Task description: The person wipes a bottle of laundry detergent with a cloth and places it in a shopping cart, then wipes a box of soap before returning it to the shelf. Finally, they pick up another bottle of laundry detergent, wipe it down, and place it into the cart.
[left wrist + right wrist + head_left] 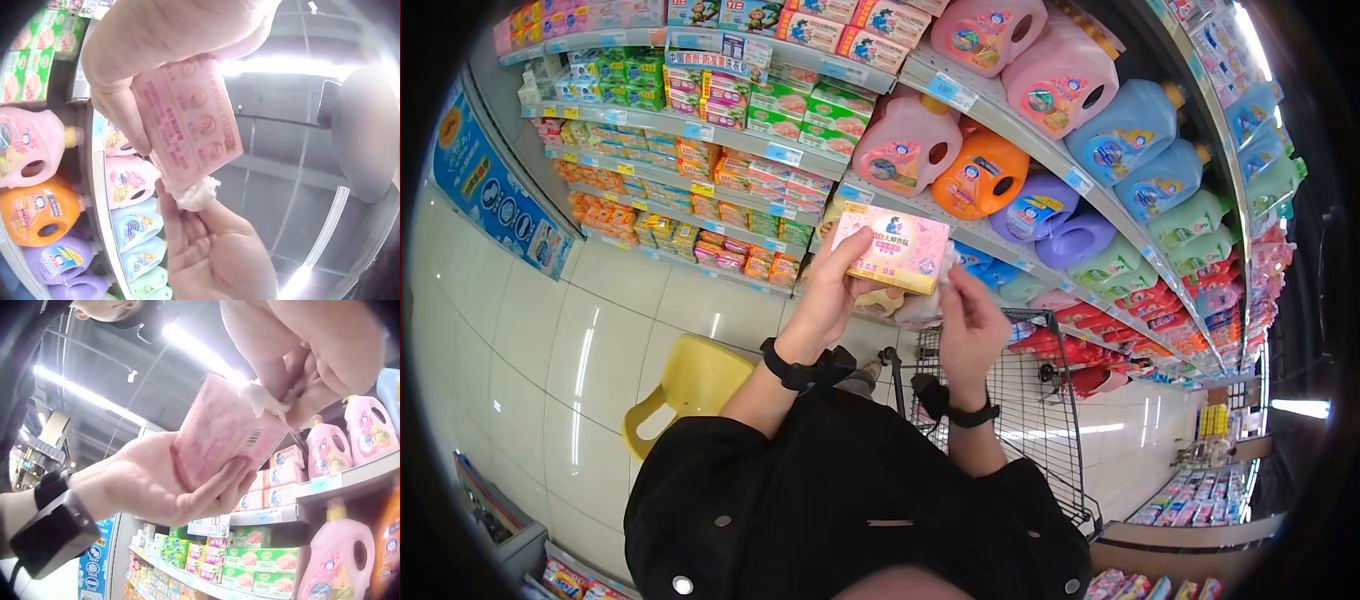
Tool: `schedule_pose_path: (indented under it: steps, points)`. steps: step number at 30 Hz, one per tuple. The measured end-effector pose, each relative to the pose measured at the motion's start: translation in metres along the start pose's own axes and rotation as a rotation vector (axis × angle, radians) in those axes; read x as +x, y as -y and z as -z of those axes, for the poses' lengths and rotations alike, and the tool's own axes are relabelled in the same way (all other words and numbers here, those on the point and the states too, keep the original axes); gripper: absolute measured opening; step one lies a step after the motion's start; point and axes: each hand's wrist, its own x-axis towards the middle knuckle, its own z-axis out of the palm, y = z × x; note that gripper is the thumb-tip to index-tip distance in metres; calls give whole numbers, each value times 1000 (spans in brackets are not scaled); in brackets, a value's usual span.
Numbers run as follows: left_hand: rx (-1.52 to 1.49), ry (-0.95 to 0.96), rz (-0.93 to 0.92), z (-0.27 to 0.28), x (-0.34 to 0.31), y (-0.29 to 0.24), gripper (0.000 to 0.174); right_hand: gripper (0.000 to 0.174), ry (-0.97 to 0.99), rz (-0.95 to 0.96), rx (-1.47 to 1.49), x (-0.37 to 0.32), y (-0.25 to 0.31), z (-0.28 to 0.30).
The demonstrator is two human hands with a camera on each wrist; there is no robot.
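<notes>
My left hand [830,295] grips a pink and yellow soap box [897,250], its thumb over the printed front and its fingers underneath. At the box's right end is my right hand [972,325]. Between its thumb and fingers it pinches a crumpled white wad, like tissue [199,194], right against the box's edge. In the right wrist view the white wad [262,403] overlaps a corner of the box near the barcode. The box is held up before the shelves, tilted.
A wire shopping cart [1000,400] stands below my right arm, and a yellow stool [690,385] is on the left. Soap boxes fill the left shelves [700,130]. Detergent jugs, among them an orange jug [980,170], line the shelves on the right.
</notes>
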Motion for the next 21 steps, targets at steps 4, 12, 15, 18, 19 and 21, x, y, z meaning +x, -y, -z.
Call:
schedule_pose_path:
  steps: [4,12,15,18,19,21]
  points:
    - [16,50,8,-1,0,8,41,22,-26,-136,153,18,6,6]
    - [20,-36,-17,4,2,-3,42,22,71,-240,115,-15,-4,0]
    - [63,-13,-5,-2,0,-3,47,22,55,-304,187,-6,-2,6]
    - [-34,49,29,-9,-5,-5,50,22,11,-357,264,-3,-12,11]
    - [-103,76,58,-11,-7,-8,49,22,-1,-381,288,-3,-15,11]
    - [-108,117,60,-12,-9,-9,52,22,-24,-434,364,-1,-8,8]
